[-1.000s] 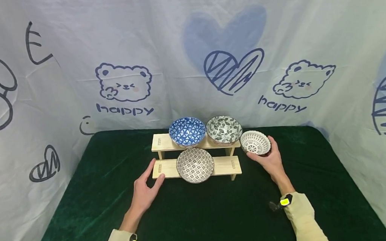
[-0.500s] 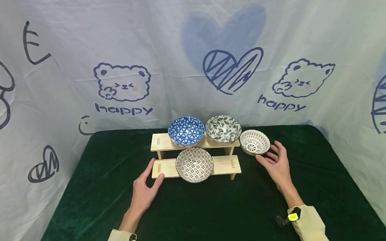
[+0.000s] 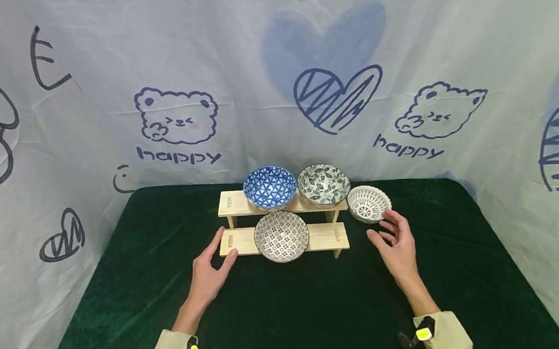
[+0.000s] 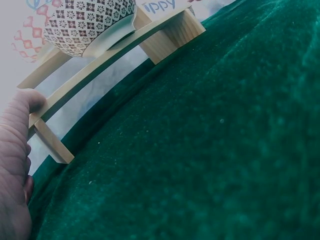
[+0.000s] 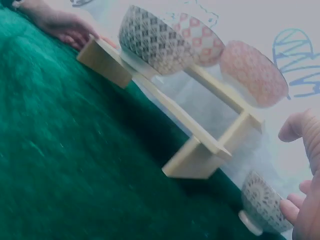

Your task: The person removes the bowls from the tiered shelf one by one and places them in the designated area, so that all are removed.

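My left hand [image 3: 207, 274] holds the left end of a two-step wooden display stand [image 3: 325, 236], thumb at the front edge of the lower step and index finger by its back edge. In the left wrist view the thumb [image 4: 24, 107] lies against the board end. On the lower step sits a brown-and-white patterned bowl [image 3: 281, 237]. A blue triangle-patterned bowl [image 3: 269, 187] and a leaf-patterned bowl [image 3: 323, 184] share the upper step. Right of the stand, a small white bowl with dark strokes [image 3: 368, 204] rests on the cloth. My right hand [image 3: 400, 250] is beside it, fingers loosely bent, fingertips right at its rim.
Dark green velvet cloth [image 3: 290, 316] covers the table. Behind and at both sides hangs a pale curtain [image 3: 245, 46] with blue hearts and bear drawings. A wooden leg [image 5: 190, 159] supports the stand's right end.
My right hand has let go of the small bowl and drawn back slightly toward me, fingers loosened. The bowl stays beside the stand. My left hand has not moved.
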Motion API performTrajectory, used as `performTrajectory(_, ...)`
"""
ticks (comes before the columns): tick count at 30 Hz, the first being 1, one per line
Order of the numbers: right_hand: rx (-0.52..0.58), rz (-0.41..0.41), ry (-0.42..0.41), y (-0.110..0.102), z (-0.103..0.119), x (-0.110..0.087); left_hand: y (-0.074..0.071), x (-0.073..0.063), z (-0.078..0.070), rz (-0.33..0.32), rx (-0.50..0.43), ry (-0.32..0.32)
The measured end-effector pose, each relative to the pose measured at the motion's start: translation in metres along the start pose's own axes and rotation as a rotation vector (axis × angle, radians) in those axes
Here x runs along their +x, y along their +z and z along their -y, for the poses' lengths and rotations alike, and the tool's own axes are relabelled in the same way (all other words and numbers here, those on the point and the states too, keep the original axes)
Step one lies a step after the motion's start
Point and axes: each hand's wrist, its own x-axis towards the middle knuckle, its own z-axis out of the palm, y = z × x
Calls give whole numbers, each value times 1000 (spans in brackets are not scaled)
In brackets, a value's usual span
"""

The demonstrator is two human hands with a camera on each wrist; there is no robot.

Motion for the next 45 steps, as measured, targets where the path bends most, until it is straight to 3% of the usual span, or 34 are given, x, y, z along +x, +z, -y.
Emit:
performTrajectory(9,75,57,-105,12,-5,-8,1,0,0,14,-1,-10)
performTrajectory(14,109,132,-143,21,-2,-12,1,0,1,15,-8,-9)
performTrajectory(26,161,342,-127,45,7,-22,1,0,0,16,-7,-11)
performTrajectory(34,113,487,-151,55,12,-23,2,0,-1,17,3,-20)
performTrajectory(45,126,646,-106,74,19,-24,-1,-1,-4,12,2,-20)
